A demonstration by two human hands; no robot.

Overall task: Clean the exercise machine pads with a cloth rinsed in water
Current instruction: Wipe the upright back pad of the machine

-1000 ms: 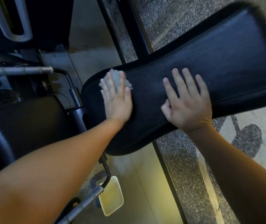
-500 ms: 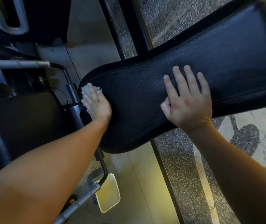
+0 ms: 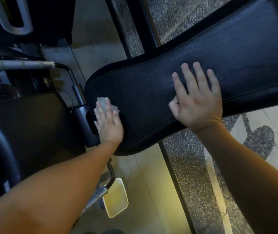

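The left hand point(image 3: 108, 125), fingers flat, presses the cloth point(image 3: 103, 103) on the pad point(image 3: 151, 92) near its left end, back in from the edge it just wiped, while the flat right hand point(image 3: 197, 100) steadies the pad, so this end looks nearly done.

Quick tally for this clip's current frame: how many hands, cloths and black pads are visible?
Hands: 2, left hand, right hand
Cloths: 1, cloth under left hand
Black pads: 2, long pad, side pad
Total: 5
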